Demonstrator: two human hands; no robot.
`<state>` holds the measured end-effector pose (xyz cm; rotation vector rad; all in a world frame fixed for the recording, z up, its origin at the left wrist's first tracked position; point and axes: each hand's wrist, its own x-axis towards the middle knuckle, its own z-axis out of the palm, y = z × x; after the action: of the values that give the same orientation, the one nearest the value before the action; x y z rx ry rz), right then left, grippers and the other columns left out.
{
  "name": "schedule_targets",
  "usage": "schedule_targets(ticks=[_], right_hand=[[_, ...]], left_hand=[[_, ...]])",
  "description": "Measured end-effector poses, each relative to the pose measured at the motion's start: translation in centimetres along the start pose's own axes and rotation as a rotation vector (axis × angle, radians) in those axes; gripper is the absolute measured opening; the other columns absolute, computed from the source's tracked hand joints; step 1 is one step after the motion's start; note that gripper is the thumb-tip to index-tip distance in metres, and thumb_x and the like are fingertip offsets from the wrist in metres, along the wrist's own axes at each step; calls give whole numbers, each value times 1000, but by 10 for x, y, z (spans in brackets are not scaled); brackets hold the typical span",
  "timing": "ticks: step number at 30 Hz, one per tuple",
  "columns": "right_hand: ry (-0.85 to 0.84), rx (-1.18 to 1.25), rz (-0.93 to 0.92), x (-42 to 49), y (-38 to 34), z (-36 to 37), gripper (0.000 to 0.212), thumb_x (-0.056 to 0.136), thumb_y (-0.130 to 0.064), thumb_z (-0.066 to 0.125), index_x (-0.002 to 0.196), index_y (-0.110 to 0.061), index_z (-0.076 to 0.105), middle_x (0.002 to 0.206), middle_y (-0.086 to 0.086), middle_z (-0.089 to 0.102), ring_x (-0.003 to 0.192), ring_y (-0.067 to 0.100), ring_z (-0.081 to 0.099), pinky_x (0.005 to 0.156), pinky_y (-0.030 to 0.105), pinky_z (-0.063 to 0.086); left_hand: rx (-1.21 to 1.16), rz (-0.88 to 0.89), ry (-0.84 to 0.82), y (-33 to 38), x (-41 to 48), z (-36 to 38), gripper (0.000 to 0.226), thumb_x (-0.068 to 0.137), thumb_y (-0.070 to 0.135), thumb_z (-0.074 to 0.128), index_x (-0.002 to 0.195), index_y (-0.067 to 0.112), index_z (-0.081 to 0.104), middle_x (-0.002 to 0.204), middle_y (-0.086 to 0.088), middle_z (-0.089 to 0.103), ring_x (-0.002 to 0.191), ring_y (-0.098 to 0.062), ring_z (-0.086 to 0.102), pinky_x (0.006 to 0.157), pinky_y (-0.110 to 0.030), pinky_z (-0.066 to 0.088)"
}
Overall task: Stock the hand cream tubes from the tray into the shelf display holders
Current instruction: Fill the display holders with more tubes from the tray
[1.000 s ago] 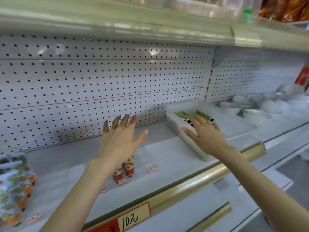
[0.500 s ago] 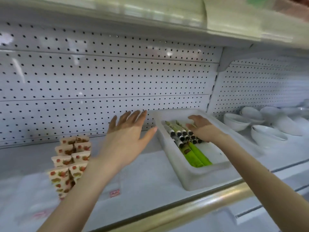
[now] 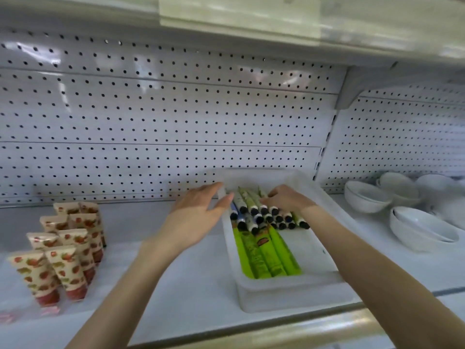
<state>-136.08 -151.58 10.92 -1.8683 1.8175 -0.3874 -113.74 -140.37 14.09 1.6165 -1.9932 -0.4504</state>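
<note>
Plastic tubes gripped by right hand; left hand, fingers straight, touches tray.

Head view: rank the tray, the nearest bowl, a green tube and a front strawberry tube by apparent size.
1. Tray
2. Nearest bowl
3. Green tube and front strawberry tube: they look similar in length and the green one is partly covered, so unranked.

I see a translucent matt plastic tray, glossy white bowls — and a perforated painted-metal back panel.
</note>
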Motion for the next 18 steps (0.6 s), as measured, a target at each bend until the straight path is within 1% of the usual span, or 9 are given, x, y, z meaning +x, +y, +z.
schedule_targets(ticks=[1,3,5,8,10,12,14,16,18], right_hand=[[-5,45,2,0,3,-1,43,88,-39,61,88,3,62,77,15,58,53,11,56,53,18,42],[-39,196,27,2,8,-4,38,87,-31,65,95,6,64,75,9,55,56,10,54,58,17,46],[-83,313,50,2,9,-6,28,87,-20,65,97,6,62,71,5,51,58,10,53,61,19,49],[-96,349,44,-2,4,-9,9,88,-11,62,85,-2,61,65,2,45,54,9,49,59,21,48],[-76,390,11,-8,-4,-12,6,90,-9,58,94,-5,61,64,0,45,53,7,46,56,18,48],[-76,515,-43,-15,-16,-15,19,91,-10,58,109,-9,59,74,0,55,60,7,51,57,17,50],[-125,678,-125,-21,-27,-17,23,90,-11,59,113,-9,58,91,2,63,76,11,59,67,21,52],[-190,797,-227,-27,-35,-18,29,90,-11,59,118,-9,59,103,3,64,90,15,62,79,29,51],[-233,859,-319,-30,-40,-18,32,90,-8,57,122,-9,57,108,2,63,97,16,61,91,36,48]], left_hand=[[-32,-3,-3,2,5,2,52,94,52,33,142,32,32,147,7,35,133,-12,30,104,-26,24],[-95,5,-2,5,16,7,49,95,49,35,139,30,37,143,7,42,125,-14,42,96,-24,30],[-158,18,2,7,25,11,46,95,45,37,137,26,42,140,7,46,119,-15,48,89,-20,30],[-260,32,16,5,36,17,41,96,39,42,132,19,49,135,5,51,119,-15,49,90,-19,31],[-338,23,34,3,42,20,37,95,34,45,127,16,52,132,3,54,121,-13,48,92,-18,30],[-385,17,43,1,48,22,35,95,31,47,125,15,54,131,2,54,124,-12,47,96,-18,30],[-406,17,49,1,53,23,35,95,30,47,126,14,53,132,1,54,125,-13,46,98,-20,30],[-449,5,75,1,58,23,39,95,31,48,129,11,51,134,0,51,127,-13,44,104,-24,31],[-500,-14,131,1,62,24,46,94,35,49,132,9,49,136,-2,50,128,-14,42,108,-32,31]])
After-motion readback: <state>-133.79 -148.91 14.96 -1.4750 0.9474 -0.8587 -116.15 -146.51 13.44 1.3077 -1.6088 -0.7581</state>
